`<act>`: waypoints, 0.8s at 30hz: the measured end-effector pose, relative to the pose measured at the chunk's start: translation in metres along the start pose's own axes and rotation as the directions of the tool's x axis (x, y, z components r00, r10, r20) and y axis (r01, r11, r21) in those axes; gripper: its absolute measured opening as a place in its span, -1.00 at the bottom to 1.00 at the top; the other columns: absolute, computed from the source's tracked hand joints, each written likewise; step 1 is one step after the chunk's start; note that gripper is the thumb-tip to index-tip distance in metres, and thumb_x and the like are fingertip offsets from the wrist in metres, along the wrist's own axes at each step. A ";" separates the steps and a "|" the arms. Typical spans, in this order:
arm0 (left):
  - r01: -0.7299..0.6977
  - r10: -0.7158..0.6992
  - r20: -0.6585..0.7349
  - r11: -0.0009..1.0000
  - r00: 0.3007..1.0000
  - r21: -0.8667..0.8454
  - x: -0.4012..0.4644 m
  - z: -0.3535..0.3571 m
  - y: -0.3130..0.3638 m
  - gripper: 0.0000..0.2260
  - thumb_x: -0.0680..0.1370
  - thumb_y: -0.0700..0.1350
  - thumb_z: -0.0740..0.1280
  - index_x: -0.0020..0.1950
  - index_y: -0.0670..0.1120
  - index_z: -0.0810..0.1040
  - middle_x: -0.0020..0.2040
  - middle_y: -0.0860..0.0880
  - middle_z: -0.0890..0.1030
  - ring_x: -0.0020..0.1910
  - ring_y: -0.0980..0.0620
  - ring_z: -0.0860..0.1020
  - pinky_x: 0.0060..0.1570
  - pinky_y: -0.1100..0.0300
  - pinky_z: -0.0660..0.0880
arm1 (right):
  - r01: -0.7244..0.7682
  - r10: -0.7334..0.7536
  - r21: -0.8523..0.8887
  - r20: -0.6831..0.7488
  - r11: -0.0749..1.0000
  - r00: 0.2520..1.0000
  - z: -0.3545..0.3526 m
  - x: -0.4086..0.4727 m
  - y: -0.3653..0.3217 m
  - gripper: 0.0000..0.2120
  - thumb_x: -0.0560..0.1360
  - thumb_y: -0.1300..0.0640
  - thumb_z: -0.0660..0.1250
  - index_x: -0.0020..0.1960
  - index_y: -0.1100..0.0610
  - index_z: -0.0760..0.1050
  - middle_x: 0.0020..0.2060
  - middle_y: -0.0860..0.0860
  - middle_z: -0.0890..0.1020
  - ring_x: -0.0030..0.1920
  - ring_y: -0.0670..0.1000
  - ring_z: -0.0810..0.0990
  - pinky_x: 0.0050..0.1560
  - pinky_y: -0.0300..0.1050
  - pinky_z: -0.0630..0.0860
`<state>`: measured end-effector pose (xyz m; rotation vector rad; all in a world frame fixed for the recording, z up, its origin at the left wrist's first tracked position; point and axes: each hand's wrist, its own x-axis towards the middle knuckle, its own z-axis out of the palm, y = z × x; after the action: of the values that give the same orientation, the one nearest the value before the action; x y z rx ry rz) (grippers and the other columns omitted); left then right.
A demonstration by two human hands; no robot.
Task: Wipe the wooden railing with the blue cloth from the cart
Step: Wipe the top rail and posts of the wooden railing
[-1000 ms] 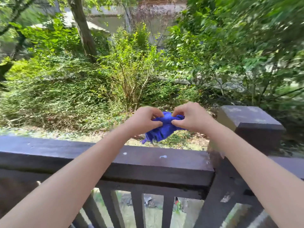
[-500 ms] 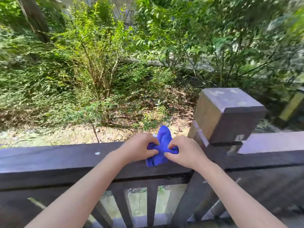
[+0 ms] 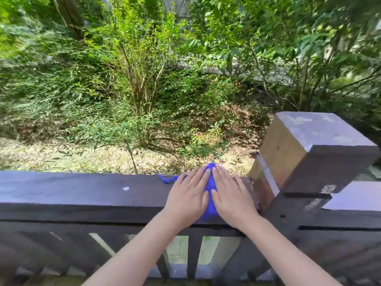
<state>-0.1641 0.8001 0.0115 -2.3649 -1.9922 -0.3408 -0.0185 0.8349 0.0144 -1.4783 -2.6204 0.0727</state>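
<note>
Blue cloth (image 3: 210, 186) pinned flat on dark wooden railing (image 3: 82, 193) beneath left hand (image 3: 188, 200) and right hand (image 3: 232, 201), fingers spread, nothing gripped; loose far corner overhanging, liable to slide off into bushes.

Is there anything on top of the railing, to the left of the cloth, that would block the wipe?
Nothing solid shows there. Both hands, left hand and right hand, press the blue cloth flat on the railing; only a small pale speck lies leftward. The post blocks the right.

head view, down over railing (image 3: 82, 193)
</note>
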 end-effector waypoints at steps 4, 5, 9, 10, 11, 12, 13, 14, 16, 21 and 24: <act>0.091 -0.092 0.009 0.993 0.996 0.071 -0.025 -0.011 -0.052 -0.45 0.53 0.04 -0.20 0.52 -0.05 0.03 0.54 0.01 0.10 0.52 0.04 0.07 0.47 0.03 0.04 | 0.043 -0.043 0.110 -0.001 0.993 0.999 0.005 0.025 -0.058 -0.43 0.57 -0.02 -0.09 0.50 0.13 -0.16 0.53 0.02 -0.09 0.52 -0.06 -0.14 0.48 0.00 -0.25; 0.130 -0.129 -0.012 0.988 0.992 0.079 -0.035 -0.016 -0.066 -0.41 0.49 0.05 -0.24 0.51 -0.05 0.06 0.54 0.01 0.13 0.51 0.03 0.11 0.46 0.01 0.05 | 0.077 -0.078 0.130 0.000 0.989 0.997 0.007 0.032 -0.075 -0.43 0.57 -0.02 -0.09 0.50 0.14 -0.16 0.53 0.03 -0.08 0.52 -0.05 -0.13 0.48 0.02 -0.25; 0.215 -0.212 -0.043 0.971 0.976 0.107 -0.057 -0.024 -0.086 -0.37 0.47 0.06 -0.26 0.50 -0.10 0.08 0.52 -0.06 0.16 0.50 -0.02 0.17 0.46 0.02 0.08 | 0.155 -0.163 0.147 0.043 0.977 0.986 0.012 0.043 -0.111 -0.44 0.57 -0.01 -0.10 0.49 0.14 -0.17 0.54 0.02 -0.09 0.52 -0.05 -0.13 0.47 0.08 -0.26; 0.208 -0.206 -0.022 0.974 0.978 0.094 -0.055 -0.023 -0.082 -0.37 0.46 0.07 -0.28 0.51 -0.11 0.03 0.54 -0.07 0.11 0.51 -0.01 0.11 0.48 0.05 0.02 | 0.158 -0.166 0.132 0.051 0.979 0.985 0.012 0.040 -0.107 -0.44 0.57 -0.01 -0.10 0.49 0.14 -0.17 0.54 0.02 -0.09 0.52 -0.06 -0.13 0.47 0.08 -0.27; 0.195 -0.195 -0.008 0.978 0.981 0.075 -0.052 -0.020 -0.074 -0.37 0.47 0.07 -0.29 0.51 -0.11 -0.01 0.54 -0.07 0.07 0.52 0.00 0.06 0.48 0.08 -0.03 | 0.154 -0.161 0.120 0.056 0.981 0.985 0.012 0.036 -0.098 -0.45 0.58 -0.01 -0.11 0.49 0.13 -0.17 0.54 0.01 -0.09 0.52 -0.07 -0.13 0.47 0.09 -0.27; 0.176 -0.176 -0.007 0.983 0.984 0.054 -0.046 -0.017 -0.064 -0.40 0.50 0.07 -0.25 0.51 -0.12 -0.01 0.54 -0.09 0.05 0.53 -0.01 0.03 0.49 0.08 -0.06 | 0.141 -0.148 0.111 0.059 0.984 0.987 0.011 0.031 -0.086 -0.45 0.58 -0.01 -0.12 0.49 0.13 -0.17 0.54 0.00 -0.09 0.52 -0.07 -0.13 0.47 0.10 -0.27; 0.151 -0.151 -0.009 0.988 0.989 0.033 -0.039 -0.014 -0.053 -0.45 0.54 0.04 -0.18 0.51 -0.13 0.00 0.54 -0.09 0.06 0.53 -0.03 0.02 0.48 0.07 -0.07 | 0.121 -0.128 0.100 0.063 0.988 0.990 0.009 0.026 -0.072 -0.46 0.58 -0.01 -0.12 0.50 0.12 -0.18 0.54 -0.01 -0.09 0.51 -0.08 -0.13 0.47 0.11 -0.27; 0.122 -0.122 -0.009 0.992 0.993 0.015 -0.032 -0.011 -0.041 -0.49 0.57 0.01 -0.09 0.51 -0.13 0.01 0.54 -0.10 0.06 0.53 -0.04 0.02 0.48 0.06 -0.09 | 0.096 -0.102 0.092 0.067 0.991 0.993 0.006 0.021 -0.057 -0.46 0.58 -0.01 -0.12 0.50 0.11 -0.18 0.53 -0.03 -0.10 0.51 -0.08 -0.14 0.47 0.12 -0.27; 0.070 -0.070 0.005 0.997 0.998 -0.007 -0.018 -0.007 -0.019 -0.50 0.59 -0.03 0.00 0.51 -0.11 0.01 0.55 -0.09 0.05 0.53 -0.05 0.01 0.49 0.06 -0.09 | 0.034 -0.040 0.085 0.076 0.996 0.996 0.000 0.010 -0.029 -0.47 0.58 -0.01 -0.11 0.50 0.08 -0.17 0.53 -0.07 -0.11 0.51 -0.10 -0.15 0.47 0.13 -0.26; 0.062 -0.061 0.013 0.998 0.998 -0.014 0.000 -0.001 0.022 -0.51 0.57 0.06 -0.08 0.51 0.09 -0.03 0.57 0.00 -0.08 0.54 -0.01 -0.13 0.44 -0.19 -0.25 | -0.073 0.066 0.136 0.050 0.988 0.997 -0.006 -0.011 0.011 -0.48 0.59 0.01 -0.10 0.50 0.05 -0.16 0.53 -0.09 -0.12 0.50 -0.14 -0.18 0.48 0.04 -0.24; 0.063 -0.063 0.000 0.998 0.998 0.009 0.005 0.004 0.045 -0.46 0.51 0.15 -0.19 0.49 0.12 0.03 0.56 0.02 0.00 0.54 0.01 -0.09 0.39 -0.29 -0.25 | -0.134 0.160 0.521 -0.006 0.843 0.987 -0.011 -0.009 0.019 -0.51 0.60 0.15 -0.05 0.50 0.12 -0.08 0.53 0.00 -0.03 0.50 -0.13 -0.09 0.49 -0.09 -0.18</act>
<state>-0.1192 0.7975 0.0136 -2.3007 -2.0681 -0.3328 0.0038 0.8365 0.0228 -1.4418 -2.1855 0.6941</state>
